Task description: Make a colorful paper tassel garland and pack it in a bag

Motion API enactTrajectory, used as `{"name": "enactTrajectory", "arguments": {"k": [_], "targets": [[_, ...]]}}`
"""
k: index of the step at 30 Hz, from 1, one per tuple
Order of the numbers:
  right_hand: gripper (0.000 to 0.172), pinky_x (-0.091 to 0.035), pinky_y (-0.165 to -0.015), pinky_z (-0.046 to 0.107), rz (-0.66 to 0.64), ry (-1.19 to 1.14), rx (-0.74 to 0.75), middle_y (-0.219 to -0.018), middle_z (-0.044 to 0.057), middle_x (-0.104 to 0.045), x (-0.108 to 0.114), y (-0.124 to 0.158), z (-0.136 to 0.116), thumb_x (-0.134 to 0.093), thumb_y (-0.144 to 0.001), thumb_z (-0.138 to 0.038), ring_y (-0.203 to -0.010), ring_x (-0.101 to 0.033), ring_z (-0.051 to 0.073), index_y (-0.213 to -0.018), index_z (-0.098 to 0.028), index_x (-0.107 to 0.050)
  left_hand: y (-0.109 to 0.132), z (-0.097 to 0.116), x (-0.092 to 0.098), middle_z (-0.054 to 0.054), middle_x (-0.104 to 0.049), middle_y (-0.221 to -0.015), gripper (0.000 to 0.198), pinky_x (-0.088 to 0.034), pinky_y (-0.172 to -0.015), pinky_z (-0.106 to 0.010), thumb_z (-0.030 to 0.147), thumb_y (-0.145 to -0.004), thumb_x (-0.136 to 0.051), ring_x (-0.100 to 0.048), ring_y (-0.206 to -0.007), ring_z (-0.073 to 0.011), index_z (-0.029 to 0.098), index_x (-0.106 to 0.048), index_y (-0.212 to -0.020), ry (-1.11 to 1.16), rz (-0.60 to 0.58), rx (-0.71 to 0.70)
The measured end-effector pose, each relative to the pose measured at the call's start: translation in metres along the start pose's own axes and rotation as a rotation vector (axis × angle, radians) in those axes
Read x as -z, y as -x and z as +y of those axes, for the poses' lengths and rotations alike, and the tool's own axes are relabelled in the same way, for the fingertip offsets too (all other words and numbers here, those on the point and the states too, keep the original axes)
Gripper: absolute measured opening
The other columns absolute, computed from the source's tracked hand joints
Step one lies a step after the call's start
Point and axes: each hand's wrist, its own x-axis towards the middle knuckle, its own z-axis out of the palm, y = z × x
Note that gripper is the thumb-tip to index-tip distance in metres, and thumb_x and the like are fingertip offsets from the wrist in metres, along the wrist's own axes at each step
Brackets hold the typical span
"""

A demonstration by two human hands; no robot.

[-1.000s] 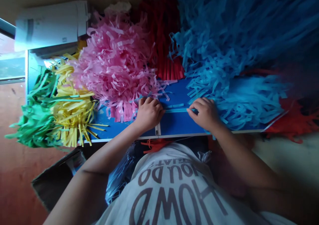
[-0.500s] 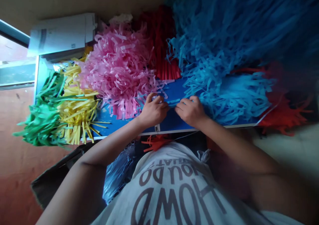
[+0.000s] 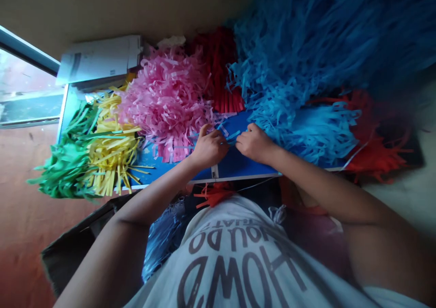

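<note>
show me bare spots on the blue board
The widest bare patch of the blue board lies below the left hand and right hand, above its white edge. A narrower strip sits between the yellow paper fringe and left forearm. Crowded above the hands: pink paper fringe, red paper fringe, blue paper fringe.

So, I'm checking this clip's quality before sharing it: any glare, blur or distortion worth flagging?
Head view: the glass window at far left is bright and washed out; wide-angle distortion tilts its frame; the blue shredded-paper fringe at upper right falls soft and shadowy; the left hand and right hand look fairly sharp, as does the pink shredded-paper fringe.
</note>
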Motion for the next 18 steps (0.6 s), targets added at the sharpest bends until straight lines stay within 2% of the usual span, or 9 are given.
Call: {"name": "enactTrajectory", "arguments": {"k": [5,9,13,15,18], "targets": [[0.031,-0.020,-0.078,0.039,-0.059,-0.026,-0.024,-0.077,0.007,-0.068,0.001,-0.006,0.002,-0.045,-0.095,-0.011,-0.073,-0.047,0.019,-0.080,-0.016,-0.071,-0.003,0.005,0.001,-0.005,-0.073,-0.081,0.024,-0.029,-0.107,-0.057,0.021,-0.093,-0.054,-0.064,-0.095,-0.0260,0.021,-0.074,-0.080,-0.044,-0.019,0.011],[0.025,-0.021,-0.080,0.040,0.027,-0.068,-0.084,-0.087,0.007,-0.070,0.000,-0.003,0.000,-0.049,-0.097,-0.020,-0.079,-0.050,0.020,-0.085,-0.016,-0.070,-0.001,0.011,-0.001,-0.005,-0.070,-0.078,0.027,-0.032,-0.110,-0.054,0.014,-0.093,-0.049,-0.064,-0.091,-0.0240,0.020,-0.073,-0.082,-0.127,-0.001,0.017],[0.030,-0.022,-0.078,0.039,0.062,-0.045,-0.089,-0.079,0.007,-0.069,-0.005,0.000,-0.004,-0.046,-0.098,-0.015,-0.076,-0.049,0.020,-0.078,-0.016,-0.068,0.000,0.013,-0.005,-0.004,-0.071,-0.080,0.026,-0.029,-0.113,-0.058,0.020,-0.093,-0.051,-0.064,-0.087,-0.0232,0.020,-0.072,-0.079,-0.149,0.026,0.066],[0.031,-0.022,-0.078,0.039,0.097,-0.060,-0.106,-0.078,0.007,-0.069,-0.007,0.001,-0.007,-0.047,-0.099,-0.018,-0.076,-0.050,0.020,-0.076,-0.016,-0.068,0.000,0.013,-0.006,-0.004,-0.070,-0.077,0.026,-0.026,-0.116,-0.058,0.021,-0.093,-0.051,-0.064,-0.087,-0.0228,0.020,-0.071,-0.076,-0.148,0.045,0.088],[0.023,-0.023,-0.081,0.040,0.191,-0.109,-0.158,-0.095,0.009,-0.073,-0.008,0.003,-0.012,-0.055,-0.098,-0.031,-0.088,-0.054,0.023,-0.091,-0.016,-0.071,0.000,0.014,-0.007,-0.003,-0.068,-0.073,0.029,-0.028,-0.115,-0.055,0.020,-0.095,-0.050,-0.064,-0.086,-0.0212,0.020,-0.069,-0.073,-0.132,0.061,0.098]]}}
